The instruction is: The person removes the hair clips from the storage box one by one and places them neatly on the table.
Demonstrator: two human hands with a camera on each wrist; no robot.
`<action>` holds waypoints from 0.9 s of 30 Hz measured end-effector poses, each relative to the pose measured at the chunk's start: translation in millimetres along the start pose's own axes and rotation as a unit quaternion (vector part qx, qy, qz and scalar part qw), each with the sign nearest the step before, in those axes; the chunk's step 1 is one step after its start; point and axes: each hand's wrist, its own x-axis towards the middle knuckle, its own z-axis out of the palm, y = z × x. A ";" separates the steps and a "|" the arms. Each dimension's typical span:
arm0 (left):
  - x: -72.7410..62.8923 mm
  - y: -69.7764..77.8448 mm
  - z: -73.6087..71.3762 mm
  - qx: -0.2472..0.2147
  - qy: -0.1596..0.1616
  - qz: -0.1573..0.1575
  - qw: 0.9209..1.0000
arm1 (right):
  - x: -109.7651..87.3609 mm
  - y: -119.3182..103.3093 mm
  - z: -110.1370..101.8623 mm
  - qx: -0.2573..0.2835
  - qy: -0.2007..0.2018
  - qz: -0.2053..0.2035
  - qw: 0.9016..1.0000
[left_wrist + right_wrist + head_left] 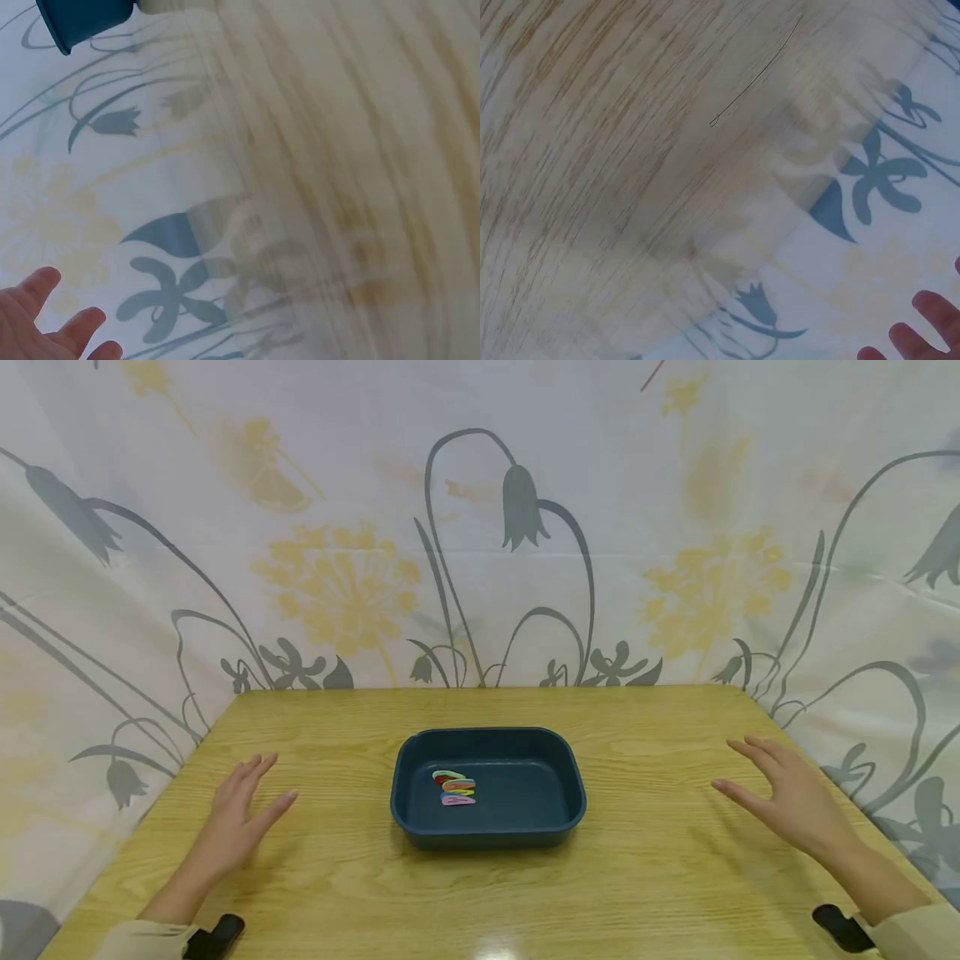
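A dark blue tray (pixel 525 839) with raised walls stands mid-table in the head view. Several colourful hair clips (pixel 458 787) lie bunched in its left half, among them pink, orange, green and red ones. Left of the tray, my left hand (pixel 238 822) is over the table with fingers extended and thumb spread, holding nothing. My right hand (pixel 795 802) is likewise spread and holds nothing, well to the tray's right. In the left wrist view, fingertips (pixel 81 330) show at the lower left and a corner of the tray (pixel 86 22) at the top. Fingertips (pixel 934 311) appear in the right wrist view's lower right.
The wood-grain table (pixel 322 893) runs back to a pale curtain (pixel 480 527) printed with grey and yellow flowers, which also rises along both sides. A thin dark strand (pixel 757 77) lies on the table in the right wrist view. Both wrists wear black straps.
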 end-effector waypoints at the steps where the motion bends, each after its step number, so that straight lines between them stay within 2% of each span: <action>1: 0.6 1.6 0.7 -0.005 0.002 -0.002 1.000 | 0.5 -1.8 0.2 0.002 -0.001 0.003 1.000; 8: 4.0 11.5 7.4 -0.038 0.020 0.025 0.999 | 2.0 -12.5 0.8 0.008 -0.006 0.016 1.000; 17: 6.2 19.9 13.7 -0.074 0.023 0.020 0.997 | 3.9 -24.4 1.5 0.017 0.002 0.014 1.000; 27: 7.8 26.9 21.2 -0.110 0.040 0.036 0.993 | 8.9 -32.4 4.5 0.028 0.006 0.003 1.000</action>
